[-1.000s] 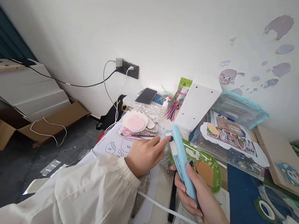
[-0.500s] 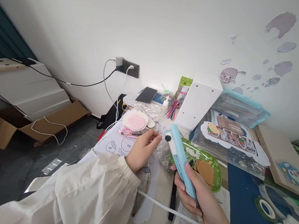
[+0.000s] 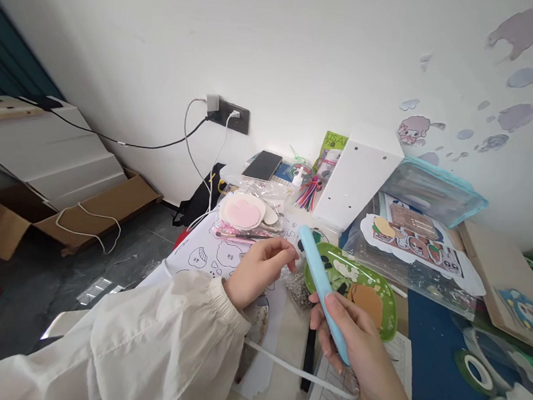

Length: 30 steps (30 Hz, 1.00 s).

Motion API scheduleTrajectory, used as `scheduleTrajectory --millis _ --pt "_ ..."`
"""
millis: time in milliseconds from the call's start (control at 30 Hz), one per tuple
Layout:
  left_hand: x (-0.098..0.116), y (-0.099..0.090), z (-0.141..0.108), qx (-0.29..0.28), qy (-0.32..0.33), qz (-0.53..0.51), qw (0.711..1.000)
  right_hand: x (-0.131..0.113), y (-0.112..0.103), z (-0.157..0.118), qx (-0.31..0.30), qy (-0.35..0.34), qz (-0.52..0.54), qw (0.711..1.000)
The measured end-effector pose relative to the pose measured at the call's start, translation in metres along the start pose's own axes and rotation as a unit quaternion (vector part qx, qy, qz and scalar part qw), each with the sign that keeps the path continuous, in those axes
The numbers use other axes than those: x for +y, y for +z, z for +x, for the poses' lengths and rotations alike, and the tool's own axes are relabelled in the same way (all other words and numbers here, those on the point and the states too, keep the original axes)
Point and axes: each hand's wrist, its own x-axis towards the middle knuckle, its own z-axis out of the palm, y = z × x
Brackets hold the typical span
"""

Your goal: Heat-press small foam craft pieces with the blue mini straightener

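My right hand [image 3: 352,337] is wrapped around a light blue mini hair straightener [image 3: 320,274], its white cord [image 3: 297,371] trailing left under my sleeve. The straightener points up and away, and its plates are turned mostly out of sight. My left hand [image 3: 262,269] has its fingers curled in a pinch close to the straightener's tip. Whatever lies in that pinch is too small or hidden to make out; a small dark piece shows beside the fingertips. Just right of the straightener is a green tray [image 3: 391,306] with brown felt-like pieces [image 3: 367,304] and white and black cut-outs.
Printed pattern sheets [image 3: 199,256] lie under my left arm. Behind stand pink and white pieces on plastic bags [image 3: 241,211], a phone [image 3: 263,165], a white bottle [image 3: 297,176] and a white box [image 3: 357,183]. Green tape [image 3: 474,371] lies on the blue mat [image 3: 431,348] at right.
The straightener has turned so its blue back faces me, hiding the plates and most of the round black piece seen at its tip. My left hand has shifted slightly right, toward the tip.
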Motion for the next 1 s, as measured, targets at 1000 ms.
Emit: scheduleTrajectory --millis 1000 --pt "-0.0019 0.0007 -0.0018 0.029 -0.006 -0.081 0.996 -0.0027 -0.0082 -0.0017 0.018 -0.015 -0.029 0.999"
